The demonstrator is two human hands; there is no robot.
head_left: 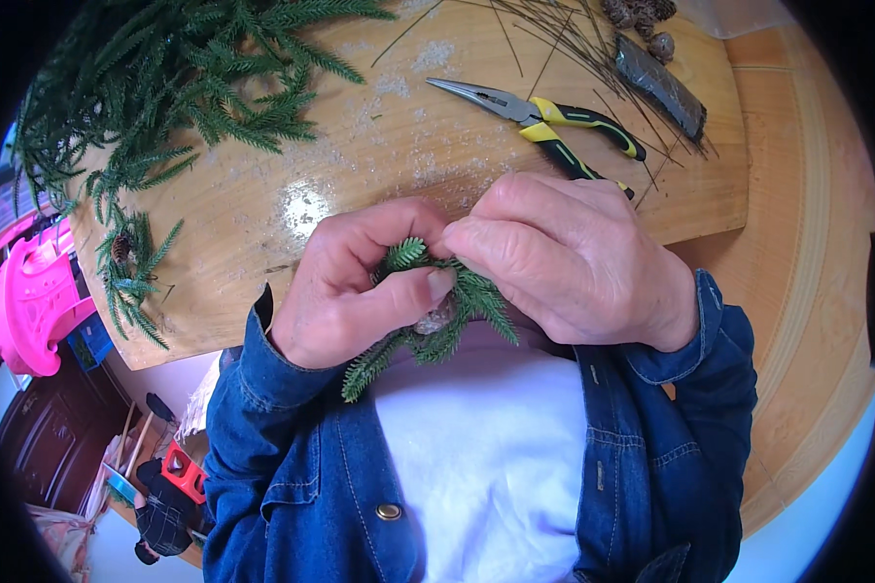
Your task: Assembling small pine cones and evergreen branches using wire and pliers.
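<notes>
Close to my chest, at the table's near edge, my left hand (360, 282) grips a small bunch of artificial pine sprigs (481, 306). A pine cone (436, 317) sits among the sprigs, below my left thumb. My right hand (564, 257) is closed in a pinch at the top of the bunch, touching my left fingertips. Whatever lies between the right fingers is hidden. Just beyond my right hand rest long-nose pliers (535, 115) with yellow and black handles, their jaws pointing left.
A large heap of green pine branches (204, 68) covers the far left of the wooden table (243, 253). A finished-looking sprig with a cone (122, 248) lies at the left edge. Thin wires (564, 49), a dark packet (659, 87) and pine cones (642, 17) are at the far right.
</notes>
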